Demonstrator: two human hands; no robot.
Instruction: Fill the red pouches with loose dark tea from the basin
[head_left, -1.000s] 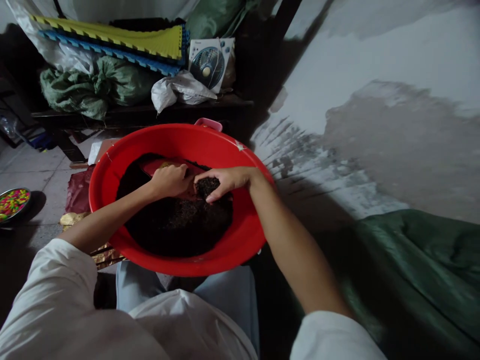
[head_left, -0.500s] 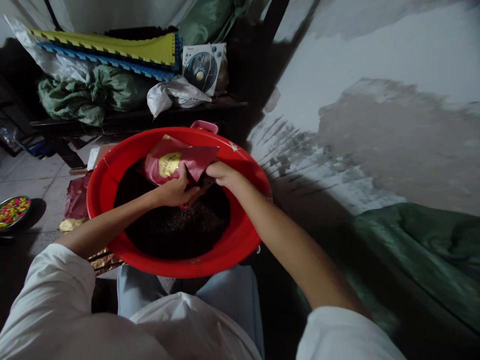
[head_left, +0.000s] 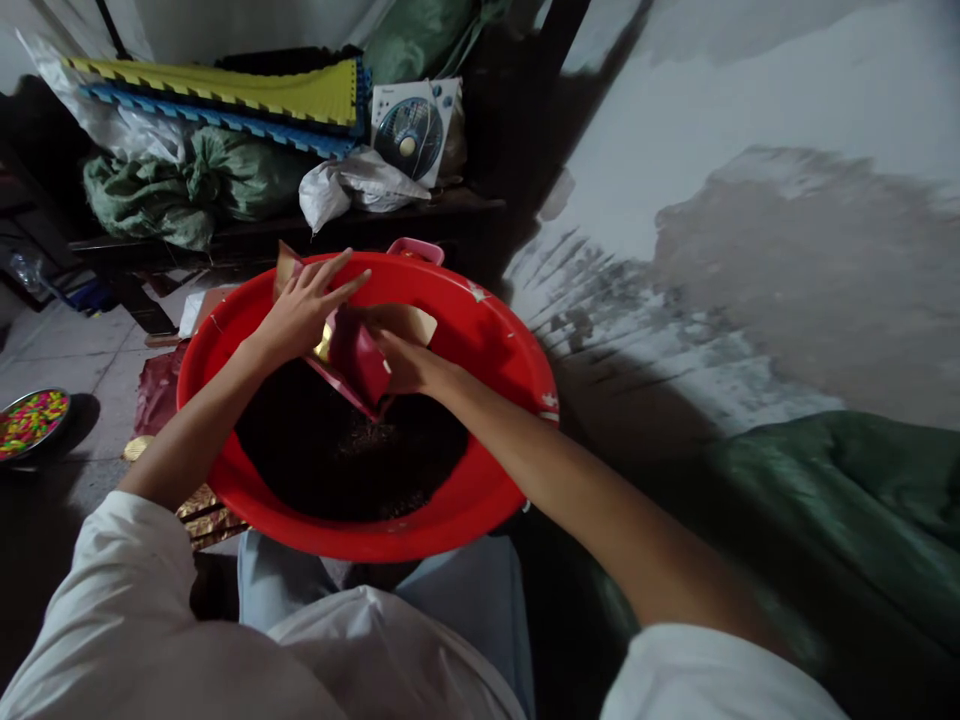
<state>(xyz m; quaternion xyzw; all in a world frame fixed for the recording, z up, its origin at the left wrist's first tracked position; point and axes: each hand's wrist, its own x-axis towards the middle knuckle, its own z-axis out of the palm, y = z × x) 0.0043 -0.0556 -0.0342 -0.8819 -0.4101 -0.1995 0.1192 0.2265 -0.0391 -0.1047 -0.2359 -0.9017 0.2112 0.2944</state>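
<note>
A dark red foil packet [head_left: 358,355] with a gold label hangs tilted inside the red plastic basin [head_left: 495,450], one end pointing down. My right hand [head_left: 405,362] is closed around its right side, and part of those fingers is hidden behind the foil. Across the packet's upper left lies my left hand [head_left: 304,305], fingers stretched and spread, seemingly touching it; the thumb is out of sight. A pale flap [head_left: 411,322] shows beyond my right hand. Dark, fine loose material [head_left: 300,450] fills the basin's bottom, with lighter bits below the packet.
On a dark bench [head_left: 480,200] stand a white box fan [head_left: 409,135], yellow foam mats [head_left: 225,90] and tied sacks [head_left: 240,175]. At left, a metal bowl [head_left: 34,420] of colourful pieces sits on the floor beside red wrappers [head_left: 159,385]. Green sheeting [head_left: 862,500] lies right, below the wall.
My left hand has moved up and left over the packet, its fingers spreading. The packet has turned from label-up to tilted end-down, with my right hand further around it.
</note>
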